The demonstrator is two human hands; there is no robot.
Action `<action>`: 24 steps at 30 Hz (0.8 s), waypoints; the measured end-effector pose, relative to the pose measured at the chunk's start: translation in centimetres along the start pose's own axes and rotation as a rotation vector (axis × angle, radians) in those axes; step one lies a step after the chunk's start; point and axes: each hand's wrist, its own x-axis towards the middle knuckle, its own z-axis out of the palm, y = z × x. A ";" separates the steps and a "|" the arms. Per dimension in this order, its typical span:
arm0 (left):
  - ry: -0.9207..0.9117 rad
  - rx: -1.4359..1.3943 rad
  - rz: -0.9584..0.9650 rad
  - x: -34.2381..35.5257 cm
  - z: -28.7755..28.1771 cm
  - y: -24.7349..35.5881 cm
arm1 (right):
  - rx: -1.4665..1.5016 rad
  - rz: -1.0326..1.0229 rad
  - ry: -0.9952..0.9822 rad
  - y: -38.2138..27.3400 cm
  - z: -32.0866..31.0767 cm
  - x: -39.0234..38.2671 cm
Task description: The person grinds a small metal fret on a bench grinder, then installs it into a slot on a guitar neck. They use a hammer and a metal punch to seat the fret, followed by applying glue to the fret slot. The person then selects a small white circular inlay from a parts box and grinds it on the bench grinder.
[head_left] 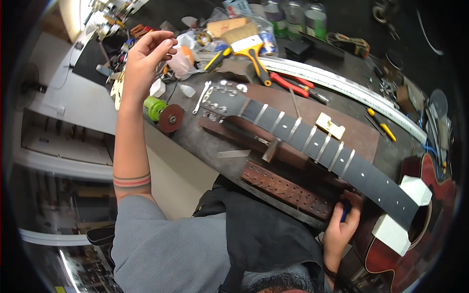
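Observation:
My left hand (151, 51) is raised at the upper left, fingers curled toward the thumb; any object in them is unclear. My right hand (346, 219) grips a blue-handled tool (346, 210), mostly hidden, below the guitar neck. The dark fretboard (371, 183), with metal frets and pale inlay dots, lies diagonally across the bench, joined to a red guitar body (381, 261) with white pads (391, 235). A brass-coloured block (330, 125) rests beside it. Below the neck are a brown block with rows of holes (286, 189) and a steel strip (233, 154).
The dark bench (195, 146) holds a green grinder (155, 109), a wrench (200, 97), red-handled pliers (288, 85), a yellow brush (249, 48), a screwdriver (383, 127), plastic bottles (315, 24), a long white rail (351, 90) and assorted clutter. A pale cabinet (68, 136) stands at the left.

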 end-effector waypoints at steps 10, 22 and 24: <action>-0.655 0.583 -0.348 1.8 -8.5 -10.9 | -0.100 -0.001 0.084 -0.5 1.6 -0.2; -0.752 0.497 -0.261 1.9 -4.8 -20.8 | -0.310 -0.094 0.192 -0.8 2.4 0.4; -0.702 0.476 -0.253 2.0 -3.4 -19.7 | -0.322 -0.073 0.213 -0.7 2.3 0.2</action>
